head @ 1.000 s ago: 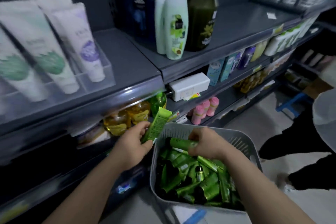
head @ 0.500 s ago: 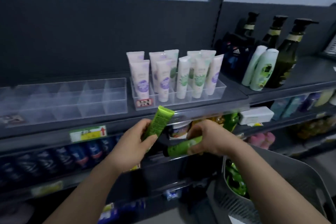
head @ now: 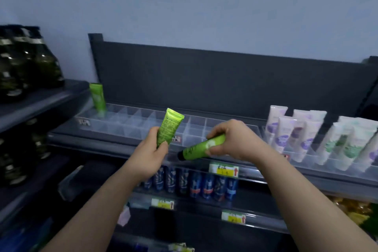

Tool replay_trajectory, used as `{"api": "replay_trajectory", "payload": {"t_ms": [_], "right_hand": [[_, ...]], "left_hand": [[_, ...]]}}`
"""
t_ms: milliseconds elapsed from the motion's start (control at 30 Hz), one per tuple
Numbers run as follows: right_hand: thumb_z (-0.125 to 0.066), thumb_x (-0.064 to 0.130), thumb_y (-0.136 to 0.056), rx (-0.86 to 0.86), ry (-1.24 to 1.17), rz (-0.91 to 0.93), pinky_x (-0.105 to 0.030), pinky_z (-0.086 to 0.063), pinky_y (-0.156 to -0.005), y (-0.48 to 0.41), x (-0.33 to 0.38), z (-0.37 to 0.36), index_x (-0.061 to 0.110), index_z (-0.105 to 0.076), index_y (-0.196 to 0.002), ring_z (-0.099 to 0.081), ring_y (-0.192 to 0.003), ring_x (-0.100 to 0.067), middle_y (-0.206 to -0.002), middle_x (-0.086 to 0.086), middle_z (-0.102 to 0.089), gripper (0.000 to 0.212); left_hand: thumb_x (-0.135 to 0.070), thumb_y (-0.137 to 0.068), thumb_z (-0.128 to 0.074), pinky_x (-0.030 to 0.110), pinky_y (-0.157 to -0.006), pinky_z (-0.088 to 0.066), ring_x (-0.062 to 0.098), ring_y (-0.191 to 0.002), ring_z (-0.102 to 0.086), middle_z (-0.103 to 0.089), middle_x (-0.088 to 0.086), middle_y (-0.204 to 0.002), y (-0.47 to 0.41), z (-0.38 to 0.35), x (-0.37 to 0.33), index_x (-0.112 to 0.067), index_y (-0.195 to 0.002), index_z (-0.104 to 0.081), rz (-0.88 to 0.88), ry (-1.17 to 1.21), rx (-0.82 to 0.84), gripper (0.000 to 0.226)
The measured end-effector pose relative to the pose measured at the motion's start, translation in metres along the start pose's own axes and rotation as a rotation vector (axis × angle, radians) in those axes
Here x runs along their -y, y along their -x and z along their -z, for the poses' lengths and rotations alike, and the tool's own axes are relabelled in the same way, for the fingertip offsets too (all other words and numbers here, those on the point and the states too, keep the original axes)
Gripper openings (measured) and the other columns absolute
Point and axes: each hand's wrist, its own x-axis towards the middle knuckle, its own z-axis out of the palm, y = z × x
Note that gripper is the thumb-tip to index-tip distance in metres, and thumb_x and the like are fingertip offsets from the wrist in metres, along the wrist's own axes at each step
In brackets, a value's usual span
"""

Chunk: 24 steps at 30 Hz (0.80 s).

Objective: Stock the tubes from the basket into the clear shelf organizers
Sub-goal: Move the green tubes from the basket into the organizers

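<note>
My left grip (head: 151, 154) is closed round the lower half of a green tube (head: 169, 127), with the thumb on one side and the fingers curled on the other. It holds the tube nearly upright, flat crimped end on top and leaning slightly right. My right grip (head: 232, 139) is closed on a second green tube (head: 201, 147), fingers and thumb wrapped round its upper end, so the tube slants down and left with its dark cap pointing at my left grip. The cap is near that grip's knuckles, and the two tubes are apart. Just beyond both grips, on the dark shelf (head: 114, 145), lies a long clear organizer (head: 131, 129) divided into rows of small compartments. A third green tube (head: 97, 97) stands upright in its back left corner, well beyond and to the left of my left grip. To the right of my right grip, a second clear organizer (head: 327, 166) holds white tubes (head: 286, 131) with purple and green prints, standing close together and leaning back. Below both grips, a row of blue cans (head: 194, 182) fills the next shelf down, and yellow price tags (head: 224, 169) with red arrows sit on the shelf edges. Far to the left of my left grip, dark bottles (head: 24, 61) stand on a neighbouring shelf, too blurred to make out further.
</note>
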Motion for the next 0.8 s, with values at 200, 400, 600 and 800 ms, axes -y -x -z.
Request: {"api": "replay_trajectory", "payload": {"t_ms": [200,400,600,800], "right_hand": [[-0.084,0.030,-0.066,0.005,0.014,0.192,-0.026,-0.051,-0.061,-0.069,0.061,-0.012,0.024,-0.071,-0.093,-0.062,-0.071,-0.012,-0.083,0.005,-0.065,0.031],[-0.078,0.026,-0.070,-0.025,0.015,0.351,-0.028,-0.049,-0.075,-0.146,0.100,-0.028,0.029,-0.068,-0.099,-0.059,-0.085,-0.014,-0.094,0.005,-0.063,0.031],[-0.071,0.026,-0.074,-0.051,-0.016,0.447,-0.033,-0.051,-0.080,-0.203,0.122,-0.050,0.032,-0.063,-0.107,-0.058,-0.092,-0.015,-0.102,0.007,-0.062,0.034],[-0.066,0.030,-0.081,-0.037,0.043,0.490,-0.033,-0.049,-0.079,-0.246,0.152,-0.074,0.035,-0.056,-0.118,-0.055,-0.092,-0.016,-0.102,0.009,-0.058,0.039]], "left_hand": [[-0.022,-0.097,-0.043,0.035,-0.065,-0.039,0.028,-0.080,-0.056,-0.060,0.016,-0.093,-0.016,0.061,0.023,-0.026,-0.107,-0.037,0.082,-0.115,-0.191,0.012],[-0.018,-0.092,-0.051,0.035,-0.064,-0.033,0.025,-0.077,-0.050,-0.051,0.007,-0.081,-0.053,0.112,0.044,-0.014,-0.101,-0.041,0.166,-0.156,-0.397,0.014],[-0.033,-0.089,-0.063,0.030,-0.060,-0.036,0.018,-0.079,-0.054,-0.055,0.002,-0.086,-0.092,0.143,0.081,-0.019,-0.099,-0.048,0.181,-0.190,-0.472,0.023],[-0.031,-0.089,-0.063,0.037,-0.068,-0.047,0.019,-0.075,-0.057,-0.057,0.003,-0.086,-0.126,0.175,0.116,-0.019,-0.101,-0.051,0.166,-0.138,-0.491,0.021]]}}
